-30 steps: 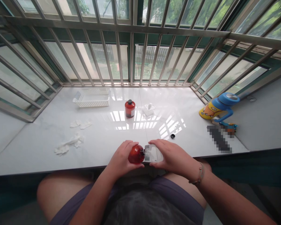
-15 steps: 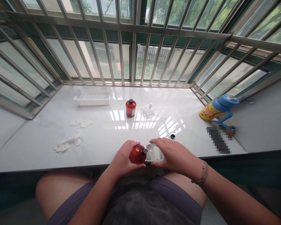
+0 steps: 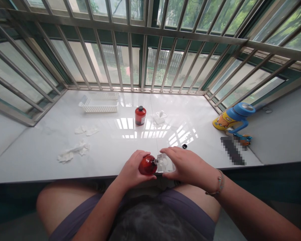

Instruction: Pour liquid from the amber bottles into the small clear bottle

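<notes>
My left hand (image 3: 133, 168) is wrapped round a red-amber bottle (image 3: 147, 164) tipped on its side, its uncapped neck pointing right. In my right hand (image 3: 184, 165) is a clear, square-sided glass container (image 3: 167, 163), held close to the counter's front edge. The bottle's neck meets the mouth of the container; whether they touch or liquid runs between them I cannot tell. Just beyond my right hand lies a small black cap (image 3: 185, 146). Farther back, a second red bottle (image 3: 140, 116) with a dark cap stands upright.
A white perforated basket (image 3: 99, 103) sits at the back left, with crumpled white tissues (image 3: 74, 151) nearer me. Behind my hands is a small clear glass item (image 3: 160, 116). A blue and yellow flask (image 3: 232, 117) and a blurred-out dark object (image 3: 233, 150) are at right. Metal bars (image 3: 142, 63) border the counter.
The clear container in my right hand has turned slightly, and more of its inside shows. The red-amber bottle stays tipped in my left hand. The camera view has shifted a little.
</notes>
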Demonstrator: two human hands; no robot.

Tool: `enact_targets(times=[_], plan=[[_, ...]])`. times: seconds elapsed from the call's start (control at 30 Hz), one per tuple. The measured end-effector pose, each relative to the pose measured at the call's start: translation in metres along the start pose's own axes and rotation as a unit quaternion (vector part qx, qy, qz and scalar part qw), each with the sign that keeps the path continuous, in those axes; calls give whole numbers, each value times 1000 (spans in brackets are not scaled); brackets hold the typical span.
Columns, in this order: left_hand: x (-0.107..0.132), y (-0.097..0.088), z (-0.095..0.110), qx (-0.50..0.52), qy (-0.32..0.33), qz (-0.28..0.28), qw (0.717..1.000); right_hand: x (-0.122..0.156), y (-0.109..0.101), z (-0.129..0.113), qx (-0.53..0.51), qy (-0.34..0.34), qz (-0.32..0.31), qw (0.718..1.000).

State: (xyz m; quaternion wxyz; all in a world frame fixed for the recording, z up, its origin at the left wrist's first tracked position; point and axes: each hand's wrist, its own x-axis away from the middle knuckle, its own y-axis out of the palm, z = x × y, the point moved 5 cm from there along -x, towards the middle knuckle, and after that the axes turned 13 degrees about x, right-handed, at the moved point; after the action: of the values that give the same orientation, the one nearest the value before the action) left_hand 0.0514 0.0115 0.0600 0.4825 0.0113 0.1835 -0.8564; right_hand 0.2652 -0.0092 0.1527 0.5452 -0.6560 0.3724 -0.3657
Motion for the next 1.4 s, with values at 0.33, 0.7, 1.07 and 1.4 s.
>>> enact_targets(times=[0.33,0.7,1.07,1.4], plan=[[0,0,-3,5,-4,-1,1000,-1,-6,-3,13,-2,-35,999],[1,0,-4,6,-5,-6,1000,-1,-10,-6,28,2,-65,997],[2,1,-7,9,4,-10,1000,-4,-13,-9,42,6,-88,995],[2,1,-7,11,4,-8,1000,-4,-13,-9,56,5,-90,994]])
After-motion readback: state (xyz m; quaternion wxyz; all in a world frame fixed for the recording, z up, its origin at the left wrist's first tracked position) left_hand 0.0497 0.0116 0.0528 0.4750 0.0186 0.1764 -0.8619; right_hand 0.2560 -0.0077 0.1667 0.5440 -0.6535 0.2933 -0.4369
